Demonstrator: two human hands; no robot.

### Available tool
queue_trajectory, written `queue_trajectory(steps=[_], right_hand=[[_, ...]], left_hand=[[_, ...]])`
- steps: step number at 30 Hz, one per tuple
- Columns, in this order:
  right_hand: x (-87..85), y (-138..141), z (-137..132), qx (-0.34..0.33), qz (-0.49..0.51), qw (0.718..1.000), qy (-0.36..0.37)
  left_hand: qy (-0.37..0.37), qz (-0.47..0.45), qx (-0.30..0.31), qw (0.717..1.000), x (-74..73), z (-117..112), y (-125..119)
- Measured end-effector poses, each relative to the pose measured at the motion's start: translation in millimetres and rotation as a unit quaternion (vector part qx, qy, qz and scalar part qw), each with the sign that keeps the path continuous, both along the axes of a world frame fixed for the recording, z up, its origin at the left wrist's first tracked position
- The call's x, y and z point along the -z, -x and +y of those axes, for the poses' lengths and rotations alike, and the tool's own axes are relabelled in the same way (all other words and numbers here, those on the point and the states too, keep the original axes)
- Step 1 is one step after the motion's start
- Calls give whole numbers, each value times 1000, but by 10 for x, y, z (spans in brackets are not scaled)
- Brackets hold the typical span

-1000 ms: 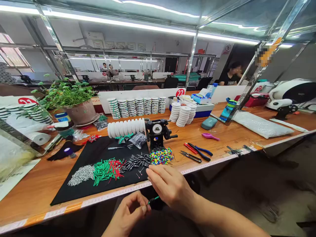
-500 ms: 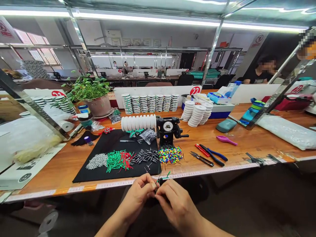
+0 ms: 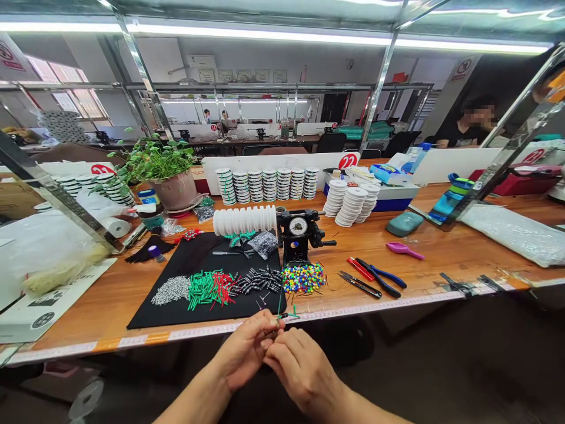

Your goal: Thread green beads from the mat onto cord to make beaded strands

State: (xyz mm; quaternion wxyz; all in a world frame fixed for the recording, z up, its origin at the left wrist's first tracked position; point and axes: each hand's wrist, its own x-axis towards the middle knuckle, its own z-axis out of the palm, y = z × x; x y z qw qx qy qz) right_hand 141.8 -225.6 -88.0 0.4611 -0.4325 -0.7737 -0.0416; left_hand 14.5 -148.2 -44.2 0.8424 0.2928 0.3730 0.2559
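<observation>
My left hand (image 3: 247, 350) is closed in a pinch in front of the table edge. A thin line stands up from its fingertips, and a small black and green tube piece (image 3: 289, 315) sticks out to the right beside them. My right hand (image 3: 304, 368) is closed against the left one, fingertips pressed together; what they hold is hidden. Just beyond, on a black mat (image 3: 176, 315), lie piles of silvery bits (image 3: 172, 290), green tubes (image 3: 203, 290), red tubes (image 3: 223, 287) and black tubes (image 3: 260, 280). Multicoloured beads (image 3: 303, 278) lie at the mat's right.
Behind the mat stands a black hand-cranked winder (image 3: 298, 232) carrying white spools (image 3: 244, 219). Tweezers (image 3: 359, 284), a red cutter (image 3: 361, 268) and blue-handled pliers (image 3: 382, 277) lie right. Further back are stacked white spools (image 3: 352, 206) and a potted plant (image 3: 176, 188). A person (image 3: 468, 126) sits far right.
My right hand has moved slightly left and down, its fingertips now below the left ones. The black and green piece has tipped toward level. My left hand has opened slightly below its pinch.
</observation>
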Motion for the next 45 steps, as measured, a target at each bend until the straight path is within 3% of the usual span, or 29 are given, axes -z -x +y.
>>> queue_trajectory(steps=[2, 7, 12, 15, 18, 20, 22, 26, 29, 31, 34, 36, 38, 40, 45], right_hand=[[-64, -107, 51, -26, 48, 998, 10], [-127, -393, 316, 46, 52, 995, 65], [-117, -530, 369, 46, -41, 995, 82], [-217, -596, 269, -6, -96, 994, 55], [-299, -620, 228, -60, -129, 989, 27], [-286, -599, 269, -73, -117, 990, 17], [-226, -560, 346, -81, -85, 993, 5], [-113, -487, 461, -89, -32, 995, 15], [-132, -461, 439, -91, 31, 995, 39], [-179, -452, 386, -102, 92, 988, 66], [-217, -441, 301, -102, 153, 973, 141], [-195, -434, 267, -66, 168, 965, 190], [-155, -428, 261, -24, 177, 960, 213], [-129, -427, 279, -8, 183, 960, 213], [-150, -444, 352, -77, 221, 949, 212]], left_hand=[[-5, 9, 5, 1000, -14, 22, 7], [-42, 45, 32, 998, -53, 70, 1], [-194, 125, 72, 970, -8, 124, 45], [-360, 207, 80, 906, 5, 113, 86], [-521, 293, 85, 797, -11, 64, 103], [-589, 315, 76, 740, -22, 32, 103], [-624, 317, 69, 711, -25, 15, 104], [-640, 315, 72, 697, -20, 31, 132], [-635, 311, 69, 704, -21, 54, 163], [-611, 305, 72, 727, -17, 68, 173], [-549, 270, 67, 789, 10, 97, 166], [-486, 221, 68, 843, 37, 117, 151], [-406, 172, 79, 894, 59, 130, 135], [-339, 134, 88, 927, 67, 137, 124], [-258, 101, 94, 956, 18, 152, 128]])
